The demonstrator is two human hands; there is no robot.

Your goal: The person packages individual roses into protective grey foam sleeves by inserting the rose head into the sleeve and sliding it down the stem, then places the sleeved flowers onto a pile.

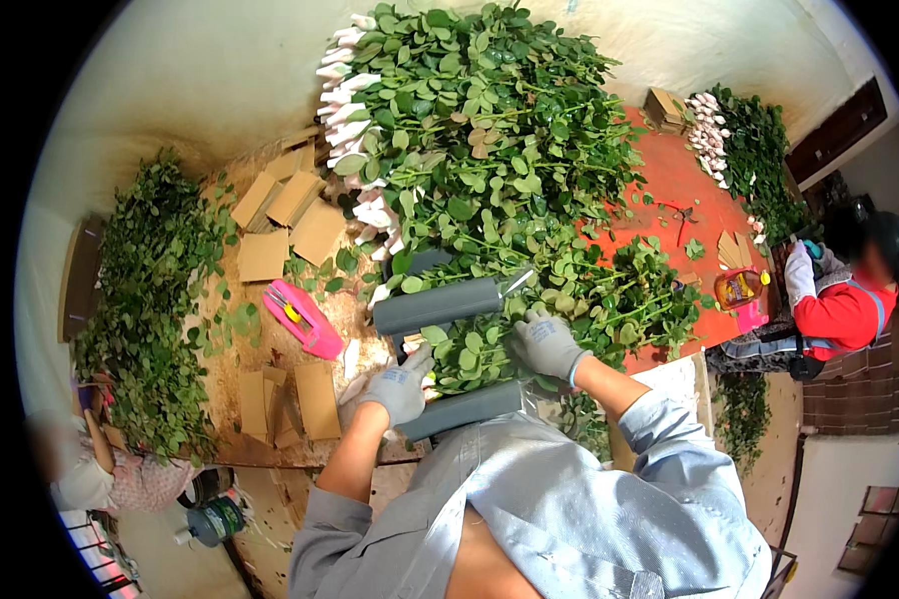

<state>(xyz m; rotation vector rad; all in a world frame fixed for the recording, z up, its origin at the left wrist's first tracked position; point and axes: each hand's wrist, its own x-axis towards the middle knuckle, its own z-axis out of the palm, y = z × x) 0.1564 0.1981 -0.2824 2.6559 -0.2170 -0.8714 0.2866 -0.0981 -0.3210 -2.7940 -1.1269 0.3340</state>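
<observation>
A leafy bundle of rose stems (472, 356) lies between two grey padded bars, the farther bar (438, 305) and the nearer bar (464, 410). My left hand (398, 385), in a grey glove, is at the bundle's left end, by flower heads it partly covers; its grip is unclear. Across the leafy stems to the right, my gloved right hand (547, 344) has its fingers curled over them. Beyond the bars rises a large pile of roses (494, 127), its pale wrapped heads (344, 105) facing left.
A pink stapler-like tool (303, 320) and cardboard pieces (316, 400) lie left. More cardboard (292, 210) sits behind. Red-handled pruning shears (682, 217) and a bottle (738, 288) are on the red tabletop (655, 180). One person (843, 307) stands right, another (112, 472) left.
</observation>
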